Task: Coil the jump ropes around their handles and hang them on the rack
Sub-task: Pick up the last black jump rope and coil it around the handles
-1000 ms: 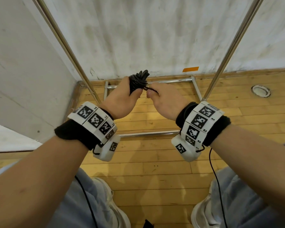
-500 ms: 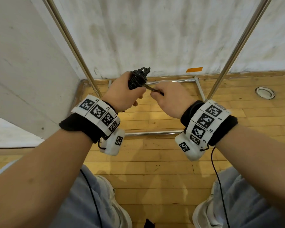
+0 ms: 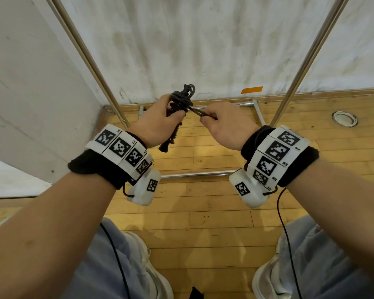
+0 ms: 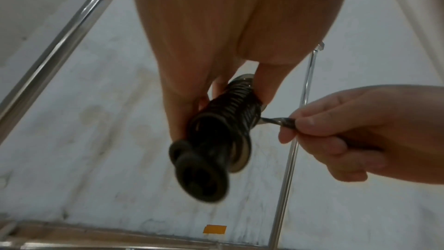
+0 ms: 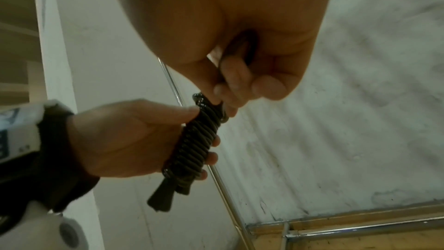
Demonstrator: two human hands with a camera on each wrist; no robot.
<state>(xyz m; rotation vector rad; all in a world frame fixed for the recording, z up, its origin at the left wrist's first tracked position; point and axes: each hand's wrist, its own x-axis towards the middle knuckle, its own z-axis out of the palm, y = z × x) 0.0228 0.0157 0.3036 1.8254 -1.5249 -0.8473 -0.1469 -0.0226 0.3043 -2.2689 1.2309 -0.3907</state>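
Finishing the coil: jump rope (image 3: 180, 101) nearly all wound round its handles, clasped in left hand (image 3: 158, 126); right hand (image 3: 227, 124) pinching the last taut loop beside it; hanging on rack (image 3: 298, 67) not yet done

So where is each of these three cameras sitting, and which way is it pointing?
Head: worn on the head, facing forward and down at the wood floor; shows both forearms, the left hand gripping the coiled jump rope, and the right hand.
Left wrist: under the left wrist, looking along the palm at the coil; the right hand pinches the rope's end.
Right wrist: under the right wrist, looking along its fingers toward the left hand.
Shared: all three show the coil and the rack's metal poles.
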